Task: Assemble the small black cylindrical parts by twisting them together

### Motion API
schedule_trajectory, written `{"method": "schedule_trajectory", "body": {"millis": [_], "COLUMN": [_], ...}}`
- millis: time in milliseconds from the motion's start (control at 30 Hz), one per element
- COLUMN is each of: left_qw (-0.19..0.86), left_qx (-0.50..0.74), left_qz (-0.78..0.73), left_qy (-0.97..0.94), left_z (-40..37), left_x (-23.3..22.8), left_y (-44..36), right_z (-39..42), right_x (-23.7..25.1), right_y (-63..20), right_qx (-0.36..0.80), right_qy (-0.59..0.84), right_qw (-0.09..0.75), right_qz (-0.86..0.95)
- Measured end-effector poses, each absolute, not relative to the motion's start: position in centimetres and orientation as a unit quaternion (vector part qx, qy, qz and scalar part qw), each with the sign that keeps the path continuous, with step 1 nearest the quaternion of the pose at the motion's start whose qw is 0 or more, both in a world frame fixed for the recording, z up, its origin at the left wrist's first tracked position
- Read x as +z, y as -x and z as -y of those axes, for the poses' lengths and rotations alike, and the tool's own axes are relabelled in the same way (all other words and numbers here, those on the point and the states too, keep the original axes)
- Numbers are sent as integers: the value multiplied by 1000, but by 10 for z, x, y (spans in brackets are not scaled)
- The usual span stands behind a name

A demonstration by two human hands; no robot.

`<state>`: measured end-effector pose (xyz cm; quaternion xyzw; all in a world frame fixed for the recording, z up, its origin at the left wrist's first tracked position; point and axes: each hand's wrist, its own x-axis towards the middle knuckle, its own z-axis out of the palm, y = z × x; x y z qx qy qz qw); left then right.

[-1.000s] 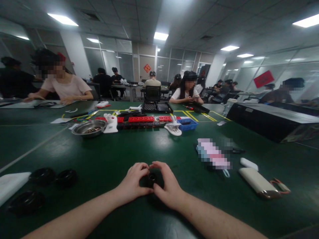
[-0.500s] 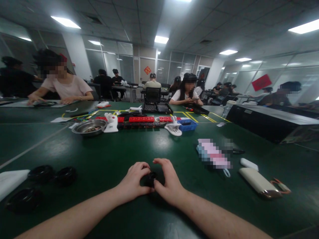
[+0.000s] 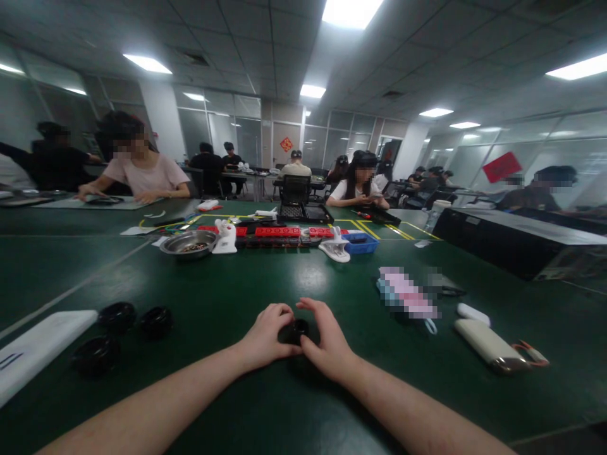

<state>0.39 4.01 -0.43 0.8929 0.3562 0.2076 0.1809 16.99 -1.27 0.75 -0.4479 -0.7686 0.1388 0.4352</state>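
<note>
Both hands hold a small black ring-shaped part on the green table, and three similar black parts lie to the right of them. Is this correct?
Not quite. In the head view the three black parts lie to the left of the hands, not the right. Left hand and right hand do hold the small black part on the green table.

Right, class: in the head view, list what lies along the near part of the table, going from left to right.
White flat box → three black rings → left hand → small black part → right hand → cream oblong case.
</note>
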Motion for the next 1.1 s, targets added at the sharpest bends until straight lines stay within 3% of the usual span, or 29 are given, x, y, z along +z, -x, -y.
{"method": "schedule_trajectory", "body": {"millis": [200, 900, 1100], "left_qw": [175, 178, 172], "left_qx": [205, 196, 191], "left_qz": [-357, -354, -355], "left_qy": [-894, -897, -899], "left_z": [-39, -42, -41], "left_x": [-4, -5, -4], "left_y": [-4, -5, -5], "right_z": [8, 7, 7], "right_x": [2, 10, 6], "right_y": [-168, -174, -171], "right_qx": [111, 152, 128], "right_qy": [498, 433, 479], "right_qw": [452, 429, 445], "right_qz": [732, 778, 746]}}
